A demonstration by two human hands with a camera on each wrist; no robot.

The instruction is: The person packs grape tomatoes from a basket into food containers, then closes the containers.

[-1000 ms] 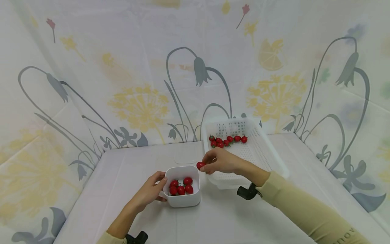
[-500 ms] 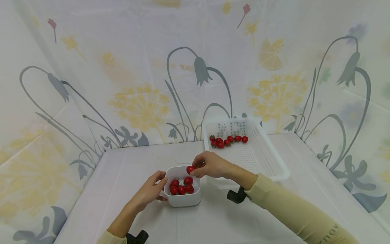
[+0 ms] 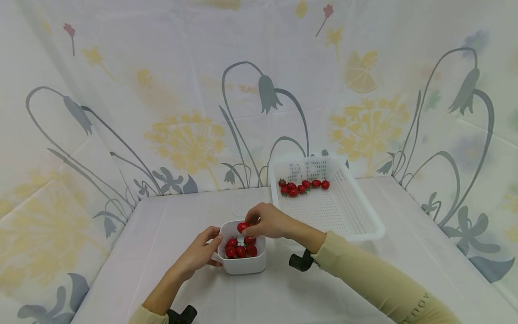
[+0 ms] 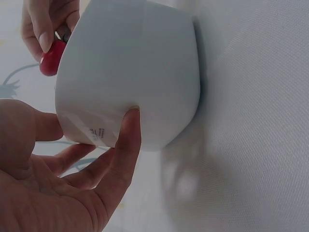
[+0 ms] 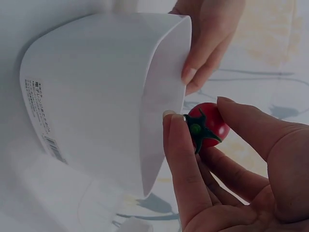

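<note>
A red cherry tomato with a green calyx is pinched between the thumb and fingers of my right hand, over the rim of a small white container. Several more cherry tomatoes lie on the container's floor; part of the inside is hidden by the right hand. On the near left, my left hand holds the container by its side wall, thumb at the rim and fingers spread along the outside. In the left wrist view the held tomato shows beside the rim.
Behind and to the right stands a white perforated basket, with several cherry tomatoes grouped toward its far left. A white cloth covers the table. A flower-printed curtain rises behind and at both sides.
My right hand has carried the cherry tomato leftward from beside the basket to over the white container. The left hand and the container stay in place.
</note>
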